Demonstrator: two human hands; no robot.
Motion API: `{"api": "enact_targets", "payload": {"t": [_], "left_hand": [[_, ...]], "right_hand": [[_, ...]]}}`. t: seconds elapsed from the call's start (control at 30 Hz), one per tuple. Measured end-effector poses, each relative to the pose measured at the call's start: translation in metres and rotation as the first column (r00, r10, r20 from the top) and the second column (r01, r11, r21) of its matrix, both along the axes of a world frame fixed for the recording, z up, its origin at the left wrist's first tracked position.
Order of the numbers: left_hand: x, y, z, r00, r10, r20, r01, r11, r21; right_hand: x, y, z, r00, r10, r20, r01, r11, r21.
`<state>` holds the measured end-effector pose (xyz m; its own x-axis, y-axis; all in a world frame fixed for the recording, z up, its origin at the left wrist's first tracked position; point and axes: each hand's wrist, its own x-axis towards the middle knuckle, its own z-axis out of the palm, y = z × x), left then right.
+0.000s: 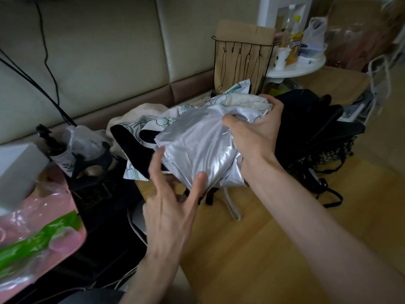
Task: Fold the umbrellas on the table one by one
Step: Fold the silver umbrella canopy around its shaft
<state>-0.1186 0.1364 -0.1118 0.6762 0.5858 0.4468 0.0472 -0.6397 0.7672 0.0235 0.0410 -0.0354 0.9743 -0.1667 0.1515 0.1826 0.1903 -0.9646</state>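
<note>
My right hand point(252, 130) is closed around the bunched upper part of the shiny silver fabric umbrella point(197, 145). The thumb is on the near side and the fingers curl over the crumpled cloth at the far side. My left hand point(168, 207) is spread with its fingers nearly straight. Its thumb presses on the lower edge of the silver cloth and its fingertips point(160, 152) touch the left side without clutching it.

I hold the umbrella between both hands just above the far part of the light wooden table point(252, 242), its canopy gathered into loose folds. A white wrist strap point(232, 207) hangs in a loop from its lower end.

Behind the umbrella, and touching it, lies white cloth printed with green flowers point(153, 125); I cannot tell whether it belongs to the same umbrella. To the right a crumpled black umbrella point(317, 132) lies on the table. Further back stands a black wire rack with hooks point(241, 60), and beside it a round white side table point(295, 68). At my left lies a pink plastic-wrapped package point(48, 216).
</note>
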Motion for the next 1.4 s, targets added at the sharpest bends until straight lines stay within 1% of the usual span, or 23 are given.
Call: {"api": "enact_targets", "payload": {"t": [0.07,0.1,0.17,0.23,0.33,0.4,0.47,0.57,0.6,0.7,0.73,0.83,0.9,0.93,1.0,1.03,1.07,1.1,1.13,1.2,1.27,1.33,1.4], "left_hand": [[0.001,-0.001,0.003,0.995,-0.028,-0.096,0.041,0.99,0.136],[0.003,-0.003,0.001,0.991,-0.046,-0.123,0.064,0.988,0.143],[0.011,-0.005,-0.007,0.985,-0.078,-0.152,0.083,0.996,0.029],[0.02,-0.006,-0.013,0.982,-0.126,-0.138,0.109,0.986,-0.124],[0.024,-0.001,-0.017,0.971,-0.239,0.02,0.229,0.9,-0.372],[0.025,0.005,-0.017,0.964,-0.244,0.103,0.263,0.846,-0.464],[0.026,0.012,-0.017,0.965,-0.225,0.135,0.263,0.832,-0.489],[0.028,0.015,-0.017,0.971,-0.186,0.15,0.238,0.797,-0.555],[0.029,0.015,-0.019,0.975,-0.169,0.143,0.221,0.786,-0.577],[0.031,0.017,-0.023,0.985,-0.132,0.116,0.175,0.758,-0.628],[0.031,0.017,-0.024,0.986,-0.129,0.109,0.169,0.751,-0.638],[0.032,0.016,-0.026,0.988,-0.125,0.09,0.153,0.743,-0.651],[0.033,0.016,-0.026,0.989,-0.12,0.086,0.147,0.742,-0.654],[0.034,0.017,-0.026,0.989,-0.117,0.086,0.144,0.744,-0.652],[0.035,0.017,-0.025,0.99,-0.113,0.086,0.141,0.746,-0.651],[0.036,0.017,-0.025,0.989,-0.12,0.088,0.148,0.744,-0.652],[0.036,0.017,-0.024,0.987,-0.127,0.095,0.158,0.74,-0.653],[0.037,0.016,-0.024,0.986,-0.127,0.105,0.164,0.736,-0.657],[0.038,0.016,-0.023,0.987,-0.118,0.112,0.163,0.731,-0.663],[0.039,0.014,-0.022,0.988,-0.09,0.128,0.153,0.721,-0.676],[0.041,0.012,-0.022,0.987,-0.06,0.152,0.148,0.723,-0.675],[0.045,0.012,-0.019,0.984,-0.035,0.177,0.144,0.742,-0.655],[0.05,0.018,-0.016,0.982,-0.028,0.188,0.14,0.778,-0.612]], "right_hand": [[-0.001,0.003,0.003,1.0,0.013,0.019,-0.013,1.0,-0.027],[-0.002,0.005,0.003,0.999,0.025,0.021,-0.024,0.999,-0.035],[-0.004,0.011,0.005,0.998,0.067,0.011,-0.067,0.997,-0.035],[-0.005,0.015,0.009,0.983,0.182,0.0,-0.182,0.983,-0.019],[-0.002,0.007,0.014,0.888,0.46,0.01,-0.459,0.887,-0.046],[0.001,-0.01,0.014,0.838,0.545,-0.016,-0.539,0.823,-0.179],[-0.002,-0.033,0.011,0.837,0.547,0.01,-0.511,0.787,-0.345],[-0.006,-0.061,-0.005,0.839,0.525,0.143,-0.324,0.693,-0.644],[-0.005,-0.067,-0.01,0.828,0.54,0.151,-0.282,0.634,-0.72],[0.001,-0.077,-0.023,0.81,0.586,0.03,-0.275,0.425,-0.862],[0.004,-0.079,-0.027,0.798,0.602,0.015,-0.284,0.399,-0.872],[0.011,-0.082,-0.029,0.769,0.64,-0.001,-0.325,0.389,-0.862],[0.016,-0.087,-0.019,0.764,0.645,-0.004,-0.369,0.433,-0.822],[0.017,-0.091,-0.011,0.761,0.649,-0.004,-0.427,0.496,-0.757],[0.02,-0.102,0.002,0.726,0.687,0.0,-0.583,0.616,-0.53],[0.021,-0.106,0.005,0.7,0.714,0.008,-0.643,0.635,-0.428],[0.022,-0.109,0.005,0.675,0.738,0.015,-0.681,0.63,-0.373],[0.022,-0.111,0.003,0.661,0.75,0.008,-0.697,0.618,-0.364],[0.022,-0.111,0.001,0.666,0.746,-0.016,-0.691,0.609,-0.389],[0.022,-0.109,-0.003,0.731,0.671,-0.121,-0.63,0.597,-0.497],[0.024,-0.11,-0.004,0.789,0.571,-0.226,-0.569,0.541,-0.619],[0.025,-0.111,-0.003,0.758,0.585,-0.289,-0.597,0.442,-0.67],[0.025,-0.113,-0.004,0.706,0.647,-0.288,-0.637,0.401,-0.659]]}}
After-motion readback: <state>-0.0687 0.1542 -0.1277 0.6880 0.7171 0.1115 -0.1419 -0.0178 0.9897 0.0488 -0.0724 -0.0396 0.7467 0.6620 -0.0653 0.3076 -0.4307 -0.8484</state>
